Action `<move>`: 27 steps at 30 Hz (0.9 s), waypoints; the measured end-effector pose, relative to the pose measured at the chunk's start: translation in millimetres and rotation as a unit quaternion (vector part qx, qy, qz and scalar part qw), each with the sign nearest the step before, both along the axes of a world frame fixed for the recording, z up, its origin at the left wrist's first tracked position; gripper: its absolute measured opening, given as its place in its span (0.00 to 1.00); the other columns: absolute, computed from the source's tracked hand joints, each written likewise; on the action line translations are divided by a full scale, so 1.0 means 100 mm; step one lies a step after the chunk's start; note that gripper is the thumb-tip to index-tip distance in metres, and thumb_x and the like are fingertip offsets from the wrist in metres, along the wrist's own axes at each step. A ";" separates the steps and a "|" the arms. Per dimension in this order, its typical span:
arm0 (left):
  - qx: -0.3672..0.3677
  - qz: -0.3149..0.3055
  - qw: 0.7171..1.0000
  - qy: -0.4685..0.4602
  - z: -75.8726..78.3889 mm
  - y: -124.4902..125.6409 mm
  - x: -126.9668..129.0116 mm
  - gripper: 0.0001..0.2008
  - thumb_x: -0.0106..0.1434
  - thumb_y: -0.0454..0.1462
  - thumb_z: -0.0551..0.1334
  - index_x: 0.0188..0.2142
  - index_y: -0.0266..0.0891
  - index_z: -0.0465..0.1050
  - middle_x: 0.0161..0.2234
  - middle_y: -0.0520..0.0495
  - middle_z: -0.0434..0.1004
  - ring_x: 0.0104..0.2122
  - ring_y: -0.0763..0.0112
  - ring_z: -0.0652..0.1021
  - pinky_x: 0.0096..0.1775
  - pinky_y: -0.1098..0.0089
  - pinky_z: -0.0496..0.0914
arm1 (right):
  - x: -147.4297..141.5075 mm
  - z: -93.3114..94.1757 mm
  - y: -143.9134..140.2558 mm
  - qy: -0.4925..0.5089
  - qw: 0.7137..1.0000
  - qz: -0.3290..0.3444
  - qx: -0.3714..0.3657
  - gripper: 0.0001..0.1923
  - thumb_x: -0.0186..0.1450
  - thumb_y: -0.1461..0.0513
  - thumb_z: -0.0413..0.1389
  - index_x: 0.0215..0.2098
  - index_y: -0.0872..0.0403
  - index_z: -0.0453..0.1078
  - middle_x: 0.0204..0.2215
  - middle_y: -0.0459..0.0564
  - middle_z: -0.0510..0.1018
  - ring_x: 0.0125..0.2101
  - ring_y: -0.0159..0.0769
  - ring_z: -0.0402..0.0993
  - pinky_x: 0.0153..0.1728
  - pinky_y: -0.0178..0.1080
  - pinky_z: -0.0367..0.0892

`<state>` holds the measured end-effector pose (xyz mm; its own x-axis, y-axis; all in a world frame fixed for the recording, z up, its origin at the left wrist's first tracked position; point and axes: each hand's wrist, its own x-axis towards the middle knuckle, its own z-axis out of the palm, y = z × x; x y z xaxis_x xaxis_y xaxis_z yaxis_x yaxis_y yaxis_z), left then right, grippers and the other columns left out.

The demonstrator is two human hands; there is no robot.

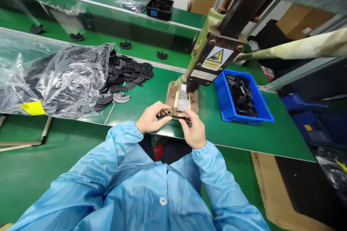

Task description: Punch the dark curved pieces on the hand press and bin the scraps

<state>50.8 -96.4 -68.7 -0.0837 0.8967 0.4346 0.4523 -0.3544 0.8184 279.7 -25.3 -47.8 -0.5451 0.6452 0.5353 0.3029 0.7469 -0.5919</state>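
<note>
My left hand [153, 116] is closed, thumb and fingertips pinched together at the front left corner of the press base [194, 97]. On the other side of that front edge, my right hand [194, 130] is also pinched. A thin dark part [177, 118] runs between the fingertips of both hands; its kind is too small and covered to tell. Just beyond the fingers, a grey metal plate [183, 104] lies in the fixture on the base. Above it comes down the dark head of the hand press [210, 57], bearing a yellow warning label.
To the left, black curved pieces [130, 70] spill from a clear plastic bag [65, 79]. A blue bin [261, 113] of small black parts stands right of the press. Several curved pieces lie spaced along the green belt [145, 51] behind. A black bin [159, 17] sits farther back.
</note>
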 end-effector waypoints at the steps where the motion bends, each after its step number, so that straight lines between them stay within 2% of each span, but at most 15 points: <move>1: 0.004 -0.015 1.000 0.019 0.02 -0.03 0.01 0.19 0.69 0.48 0.69 0.54 0.41 0.78 0.41 0.44 0.79 0.38 0.65 0.78 0.41 0.65 0.74 | -0.05 -0.03 -0.04 0.004 1.000 0.011 0.002 0.29 0.73 0.59 0.57 0.71 0.46 0.62 0.48 0.50 0.86 0.48 0.38 0.85 0.56 0.46 0.82; 6: 0.017 -0.045 0.998 0.044 0.04 -0.06 0.02 0.15 0.70 0.46 0.68 0.52 0.41 0.80 0.39 0.42 0.82 0.37 0.65 0.79 0.40 0.63 0.76 | -0.12 -0.10 -0.05 0.005 0.999 0.043 0.021 0.30 0.74 0.60 0.56 0.73 0.45 0.59 0.49 0.51 0.86 0.50 0.38 0.85 0.56 0.47 0.83; 11: 0.080 -0.073 0.994 0.024 0.03 -0.04 0.04 0.13 0.70 0.39 0.69 0.53 0.42 0.81 0.42 0.41 0.84 0.39 0.65 0.81 0.39 0.66 0.76 | -0.10 -0.13 -0.04 0.002 0.998 0.051 0.038 0.33 0.74 0.62 0.55 0.75 0.44 0.56 0.49 0.50 0.86 0.49 0.39 0.85 0.55 0.47 0.83; 16: 0.056 -0.074 0.995 0.021 0.03 -0.05 0.02 0.12 0.70 0.42 0.69 0.51 0.42 0.82 0.45 0.39 0.85 0.43 0.62 0.82 0.41 0.64 0.77 | -0.11 -0.16 -0.01 0.000 0.996 0.065 0.058 0.34 0.74 0.63 0.54 0.76 0.43 0.53 0.50 0.51 0.86 0.50 0.39 0.85 0.54 0.47 0.83; 19: 0.013 -0.074 0.997 0.004 0.05 -0.06 0.02 0.10 0.71 0.44 0.68 0.45 0.41 0.81 0.41 0.40 0.84 0.39 0.64 0.82 0.42 0.64 0.76 | -0.10 -0.14 0.02 -0.007 0.994 0.079 0.081 0.33 0.73 0.63 0.55 0.75 0.43 0.57 0.49 0.51 0.86 0.49 0.41 0.85 0.54 0.48 0.83; 22: -0.076 -0.071 0.992 -0.066 0.10 -0.06 0.09 0.14 0.71 0.48 0.67 0.38 0.40 0.76 0.32 0.46 0.80 0.30 0.70 0.77 0.35 0.67 0.73 | -0.09 -0.10 0.02 -0.009 0.990 0.094 0.105 0.31 0.73 0.64 0.55 0.73 0.43 0.60 0.51 0.52 0.86 0.52 0.42 0.85 0.55 0.50 0.83; 25: -0.170 -0.106 0.962 -0.186 0.19 -0.06 0.18 0.21 0.66 0.54 0.70 0.35 0.40 0.69 0.27 0.52 0.73 0.26 0.74 0.72 0.31 0.71 0.70 | -0.08 -0.02 0.00 -0.002 0.987 0.110 0.119 0.33 0.74 0.66 0.52 0.74 0.43 0.57 0.57 0.53 0.84 0.59 0.40 0.82 0.59 0.49 0.82; 27: -0.214 -0.141 0.938 -0.234 0.27 -0.04 0.23 0.25 0.63 0.55 0.73 0.32 0.40 0.66 0.26 0.54 0.70 0.26 0.76 0.71 0.31 0.71 0.69 | -0.08 0.03 -0.02 0.004 0.985 0.125 0.121 0.34 0.74 0.66 0.50 0.76 0.43 0.54 0.61 0.53 0.81 0.64 0.39 0.78 0.62 0.48 0.81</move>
